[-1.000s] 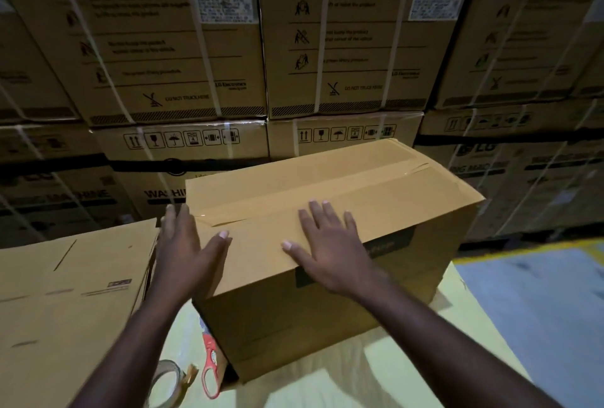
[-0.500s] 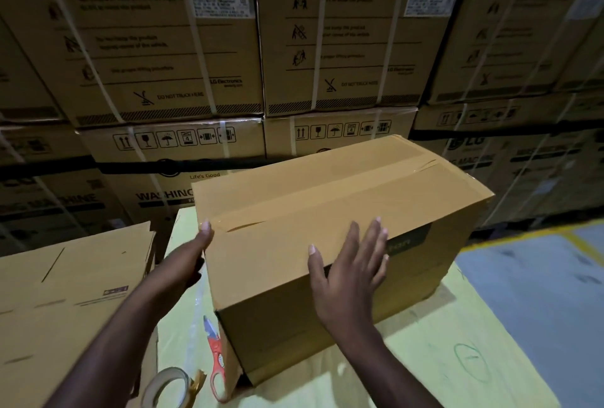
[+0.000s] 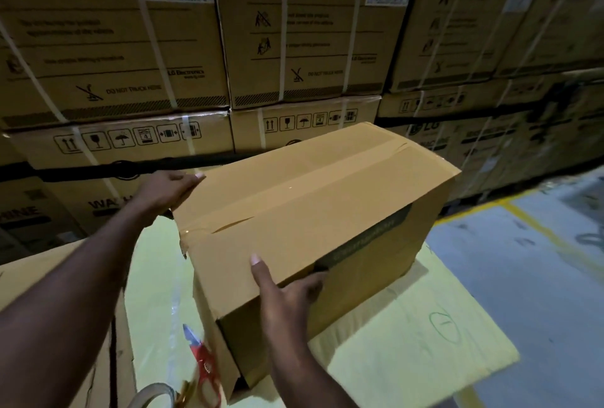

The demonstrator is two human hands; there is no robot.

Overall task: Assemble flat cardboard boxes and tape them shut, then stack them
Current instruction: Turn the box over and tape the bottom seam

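A taped brown cardboard box [image 3: 313, 198] sits slantwise on the pale yellow table top [image 3: 408, 342], its near-left end looking slightly raised. A strip of clear tape runs along its top seam. My left hand [image 3: 163, 191] grips the box's far-left top corner, fingers over the edge. My right hand [image 3: 287, 303] holds the near long edge, thumb on top and fingers spread down the front face.
Red-handled scissors [image 3: 204, 365] and a tape roll [image 3: 153, 394] lie by the box's near-left end. Flat cardboard [image 3: 81, 375] lies at the left. A wall of large strapped cartons [image 3: 114, 64] stands close behind. Grey floor with a yellow line [image 3: 539, 260] is at the right.
Both hands left the box's top. The left slid to the far-left corner, the right dropped to the near edge. The box has turned and its near-left end has come up.
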